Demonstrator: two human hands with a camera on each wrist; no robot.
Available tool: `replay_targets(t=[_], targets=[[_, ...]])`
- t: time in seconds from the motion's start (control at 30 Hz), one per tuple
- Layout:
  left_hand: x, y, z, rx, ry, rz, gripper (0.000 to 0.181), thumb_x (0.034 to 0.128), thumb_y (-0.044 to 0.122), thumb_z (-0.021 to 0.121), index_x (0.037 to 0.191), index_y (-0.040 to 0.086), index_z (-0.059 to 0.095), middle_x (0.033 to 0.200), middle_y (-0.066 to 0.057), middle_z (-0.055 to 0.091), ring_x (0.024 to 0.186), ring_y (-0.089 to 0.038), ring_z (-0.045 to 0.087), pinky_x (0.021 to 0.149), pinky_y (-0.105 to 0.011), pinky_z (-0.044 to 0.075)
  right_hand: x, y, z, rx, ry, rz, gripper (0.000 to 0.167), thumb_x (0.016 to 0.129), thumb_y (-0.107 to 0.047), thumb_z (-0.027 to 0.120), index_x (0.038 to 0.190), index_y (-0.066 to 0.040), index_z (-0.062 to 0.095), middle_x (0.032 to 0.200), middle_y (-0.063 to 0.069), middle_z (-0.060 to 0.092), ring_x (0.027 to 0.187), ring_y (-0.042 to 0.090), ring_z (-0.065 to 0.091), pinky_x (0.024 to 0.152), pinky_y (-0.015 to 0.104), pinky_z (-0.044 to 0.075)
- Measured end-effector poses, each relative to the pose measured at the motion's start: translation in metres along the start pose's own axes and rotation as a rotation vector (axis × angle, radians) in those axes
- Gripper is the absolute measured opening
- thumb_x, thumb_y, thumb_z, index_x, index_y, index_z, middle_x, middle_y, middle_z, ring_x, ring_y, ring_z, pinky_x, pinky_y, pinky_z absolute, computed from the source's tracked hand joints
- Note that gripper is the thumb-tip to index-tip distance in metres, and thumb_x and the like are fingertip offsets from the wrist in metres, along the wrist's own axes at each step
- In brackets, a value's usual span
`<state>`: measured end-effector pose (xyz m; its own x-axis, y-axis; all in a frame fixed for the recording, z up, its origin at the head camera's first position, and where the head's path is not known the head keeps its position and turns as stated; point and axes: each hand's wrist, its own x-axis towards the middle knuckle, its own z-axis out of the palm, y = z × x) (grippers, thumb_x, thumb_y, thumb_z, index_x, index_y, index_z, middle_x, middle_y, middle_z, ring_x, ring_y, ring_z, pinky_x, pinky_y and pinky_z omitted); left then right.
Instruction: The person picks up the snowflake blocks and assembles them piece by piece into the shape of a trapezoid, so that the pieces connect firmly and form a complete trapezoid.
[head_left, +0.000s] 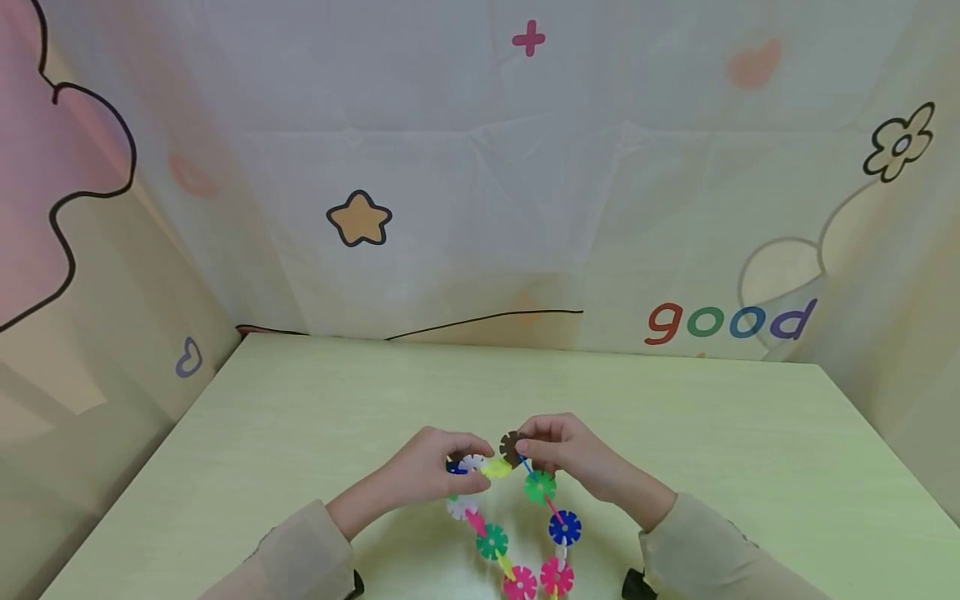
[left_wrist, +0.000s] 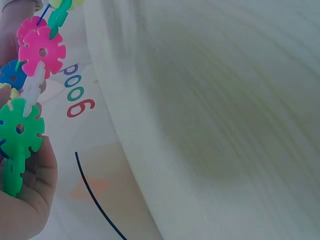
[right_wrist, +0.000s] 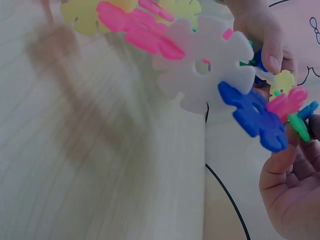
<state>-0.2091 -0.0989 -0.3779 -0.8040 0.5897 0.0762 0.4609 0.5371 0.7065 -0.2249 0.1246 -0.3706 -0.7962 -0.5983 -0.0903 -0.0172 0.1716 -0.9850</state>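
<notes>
Both hands hold up a loop-shaped chain of notched plastic snowflake discs above the table. My left hand [head_left: 431, 468] grips its left side by a white disc [head_left: 472, 463] and a dark blue disc [head_left: 454, 467], partly hidden by the fingers. A brown disc [head_left: 513, 448] is pinched between the thumb and fingers of my right hand [head_left: 576, 454]. Between the hands sits a yellow disc [head_left: 497, 468], close to the brown one; whether they interlock I cannot tell. Below hang green [head_left: 492, 542], blue [head_left: 565, 527] and pink discs [head_left: 557, 575]. In the right wrist view, a large white disc [right_wrist: 202, 65] is near the camera.
The pale wooden table [head_left: 300, 400] spreads out under the hands. A printed cloth [head_left: 465, 183] with a star, a flower and the word "good" stands behind it and at both sides. The chain's lowest part runs past the bottom of the head view.
</notes>
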Motion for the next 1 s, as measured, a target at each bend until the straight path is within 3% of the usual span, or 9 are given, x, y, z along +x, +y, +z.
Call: replay_targets(t=[0.17,0.4,0.67,1.0], targets=[[0.0005,-0.0001,0.0019,0.042,-0.022,0.004,0.040,0.0761,0.044,0.064,0.105,0.015,0.065,0.094,0.005,0.066,0.077,-0.002,0.055,0.069,-0.019,0.045,-0.0011,-0.0003,0.0006,-0.008,-0.007,-0.002,0.035,0.088,-0.020,0.054,0.100,0.013,0.052,0.077,-0.008,0.061,0.056,0.006,0.043,0.053,0.018,0.038],[0.0002,-0.0008,0.0035,0.031,0.002,0.012,0.034,0.0764,0.044,0.063,0.098,0.018,0.067,0.088,0.008,0.067,0.071,0.000,0.054,0.065,-0.017,0.044,-0.0022,-0.0017,0.0006,-0.014,-0.021,-0.007,0.034,0.088,-0.018,0.053,0.100,0.013,0.052,0.076,-0.007,0.059,0.056,0.006,0.043,0.052,0.018,0.039],[-0.0022,-0.0014,0.0007,-0.032,0.045,-0.027,0.034,0.0754,0.042,0.065,0.098,0.017,0.067,0.083,0.008,0.065,0.063,-0.003,0.051,0.059,-0.020,0.044,-0.0027,-0.0032,0.0004,-0.049,-0.024,-0.025,0.030,0.087,-0.014,0.054,0.095,0.015,0.052,0.070,-0.004,0.055,0.053,0.005,0.043,0.051,0.017,0.039],[-0.0011,-0.0031,-0.0029,-0.082,0.038,-0.067,0.035,0.0747,0.041,0.066,0.099,0.016,0.067,0.079,0.007,0.064,0.061,-0.007,0.051,0.055,-0.021,0.044,-0.0027,-0.0052,0.0023,-0.123,-0.022,-0.024,0.025,0.088,-0.016,0.052,0.093,0.009,0.057,0.071,-0.002,0.056,0.055,0.006,0.045,0.051,0.018,0.039]])
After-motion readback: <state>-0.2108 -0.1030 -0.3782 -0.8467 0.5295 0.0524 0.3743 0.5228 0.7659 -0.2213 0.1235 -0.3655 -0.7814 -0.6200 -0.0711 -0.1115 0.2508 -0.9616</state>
